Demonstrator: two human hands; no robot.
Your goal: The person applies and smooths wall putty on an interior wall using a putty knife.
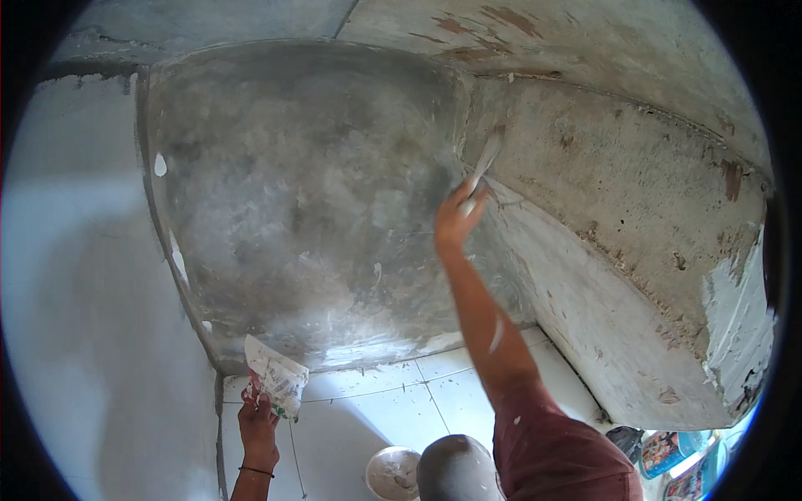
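My right hand (461, 215) is raised to the corner where the grey wall (317, 184) meets the rough concrete ledge at the right. It is closed around a putty knife (488, 154), whose blade points up into that corner and is blurred by motion. Low on the left, my left hand (257, 427) grips a wide scraper (277, 376). White filler is smeared over its blade, with red and green marks near the grip. The scraper stands apart from the wall, above the tiled floor.
A round tub (393, 474) of pale paste stands on the white tiles (351, 417), beside a grey rounded shape (458, 469). A rough sloping concrete mass (618, 184) juts in at the right. Printed buckets (664, 451) stand at the lower right. A pale wall (75, 275) closes the left.
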